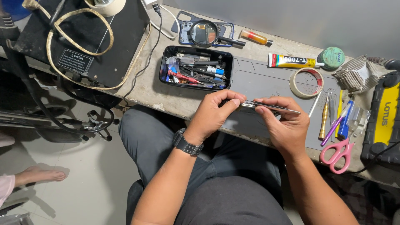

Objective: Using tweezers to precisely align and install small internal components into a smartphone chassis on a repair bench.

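Both hands over the front edge of the flat grey silicone work mat (266, 81), which lies on a worn, chipped concrete-look bench top (143, 89).

Left hand (212, 114), black rubber watch on the wrist: fingers curled, thumb and forefinger pinched on the near end of a thin, flat, silver metal slab, seen edge-on (273, 107). Looks like a phone or a frame; can't tell which.

Right hand (285, 125): thumb on top, fingers under, clamped narrow on the same slab near its middle. The slab sits level, just above the mat, with its far end poking out past the right thumb.

Around it:
- black rectangular plastic tray (196, 68) at the mat's left corner, full of screwdrivers and pens, red and blue grips
- round magnifier with black handle (205, 33), resting on a blue-edged phone back
- soft yellow-and-white glue tube (291, 61), beside a round green tin (332, 57)
- cream tape roll, thin ring (307, 82), flat on the mat
- brass-coloured knurled tool (323, 121), blue and purple pens, steel tweezers, all at the mat's right side
- pink-handled scissors (338, 154) at the bench edge, near the right wrist
- black-and-yellow hard case (383, 121), far right
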